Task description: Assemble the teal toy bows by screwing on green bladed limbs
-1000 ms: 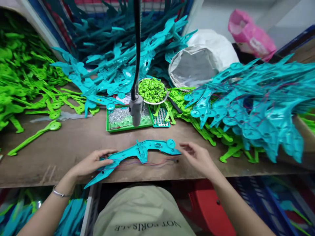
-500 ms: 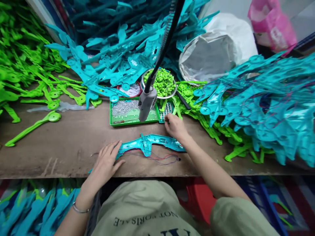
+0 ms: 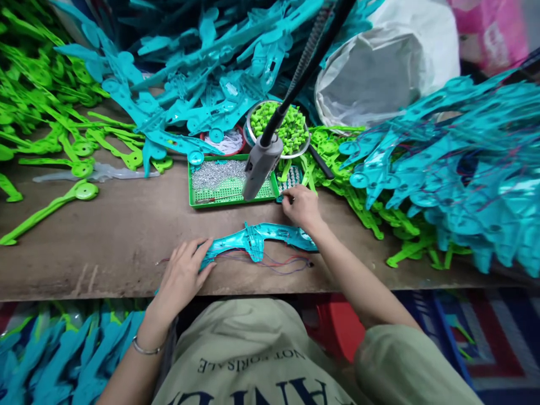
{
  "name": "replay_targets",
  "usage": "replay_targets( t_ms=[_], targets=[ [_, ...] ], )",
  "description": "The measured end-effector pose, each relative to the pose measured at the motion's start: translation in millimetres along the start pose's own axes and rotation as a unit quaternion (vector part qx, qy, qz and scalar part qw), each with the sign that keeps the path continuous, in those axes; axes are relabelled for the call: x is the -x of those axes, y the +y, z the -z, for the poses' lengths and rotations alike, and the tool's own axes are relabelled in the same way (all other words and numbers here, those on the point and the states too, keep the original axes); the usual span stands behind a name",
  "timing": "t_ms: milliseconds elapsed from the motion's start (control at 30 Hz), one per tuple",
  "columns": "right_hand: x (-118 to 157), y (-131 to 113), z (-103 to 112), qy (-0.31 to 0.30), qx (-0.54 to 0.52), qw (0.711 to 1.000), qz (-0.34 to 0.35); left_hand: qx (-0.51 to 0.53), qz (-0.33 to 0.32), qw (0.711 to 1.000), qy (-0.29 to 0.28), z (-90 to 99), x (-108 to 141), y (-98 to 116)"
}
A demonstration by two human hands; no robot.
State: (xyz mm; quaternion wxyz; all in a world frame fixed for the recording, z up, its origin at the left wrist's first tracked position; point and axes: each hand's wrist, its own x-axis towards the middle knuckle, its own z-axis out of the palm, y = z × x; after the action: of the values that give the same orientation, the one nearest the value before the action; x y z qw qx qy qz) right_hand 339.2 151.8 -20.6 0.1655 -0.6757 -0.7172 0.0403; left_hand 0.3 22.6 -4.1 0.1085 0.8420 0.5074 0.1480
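A long turquoise plastic half-shell (image 3: 255, 243) lies with its hollow side up near the front of the table, red and blue wires (image 3: 282, 264) along its near edge. My left hand (image 3: 181, 273) grips its left end, fingers on the far side and thumb on the near side. Beyond the shell, my right hand (image 3: 301, 207) is closed in a pinch at the near edge of a small panel of circuit boards (image 3: 292, 178). Whatever its fingertips hold is hidden. Right beside that panel stands a green tray (image 3: 236, 203) of small silver screws (image 3: 219, 173).
A grey electric screwdriver (image 3: 260, 166) hangs over the tray. Behind are a bowl of green pieces (image 3: 280, 126) and a white sack (image 3: 439, 62). Turquoise shells (image 3: 442, 163) pile up right and back, green parts (image 3: 46, 73) at left. A black-handled tool (image 3: 321, 163) lies beside the bowl.
The view has shifted slightly. My right hand stays by the circuit-board panel, now at its near edge with fingertips pinched. My left hand keeps its place on the shell.
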Motion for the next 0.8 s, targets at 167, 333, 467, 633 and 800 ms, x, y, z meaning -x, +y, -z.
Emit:
replay_targets(
  t_ms=[167, 333, 467, 633, 800],
  targets=[
    [-3, -13, 4, -0.043, 0.052, 0.996, -0.052, -0.017, 0.000, 1.000, -0.005, 8.1, 2, 5],
    [-11, -27, 9, -0.050, 0.087, 0.991, -0.084, -0.051, -0.006, 0.999, 0.015, 14.6, 2, 11],
    [-13, -30, 20, -0.045, 0.018, 0.992, -0.113, -0.072, -0.003, 0.997, 0.019, 18.8, 3, 18],
    [23, -26, 45, -0.047, -0.310, 0.931, -0.188, -0.086, 0.010, 0.996, 0.020, 25.7, 6, 27],
    [66, -31, 49, -0.112, -0.430, 0.858, -0.257, -0.094, 0.003, 0.995, 0.032, 33.8, 8, 32]
  ],
)
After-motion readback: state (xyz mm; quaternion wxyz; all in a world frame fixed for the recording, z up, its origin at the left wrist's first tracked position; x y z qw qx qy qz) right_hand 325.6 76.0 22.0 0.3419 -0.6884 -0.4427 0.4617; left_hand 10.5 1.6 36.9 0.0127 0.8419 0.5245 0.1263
